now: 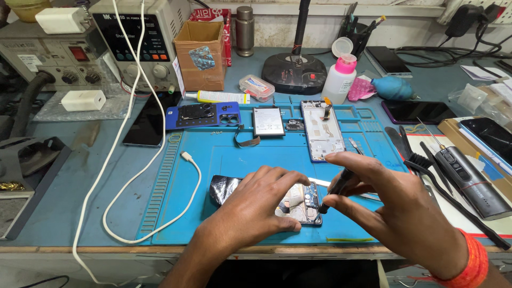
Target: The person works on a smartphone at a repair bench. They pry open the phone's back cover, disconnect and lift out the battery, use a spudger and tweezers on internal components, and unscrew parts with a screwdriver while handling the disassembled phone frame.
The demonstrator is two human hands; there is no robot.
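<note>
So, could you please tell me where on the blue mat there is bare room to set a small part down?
The blue mat is bare left of the opened phone, inside the white cable loop. The back row, around the battery and phone frame, is crowded.

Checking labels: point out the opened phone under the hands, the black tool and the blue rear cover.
Opened phone point(302, 205), head view, exposed board.
Black tool point(337, 188), head view, shaft.
Blue rear cover point(202, 115), head view, middle.
</note>
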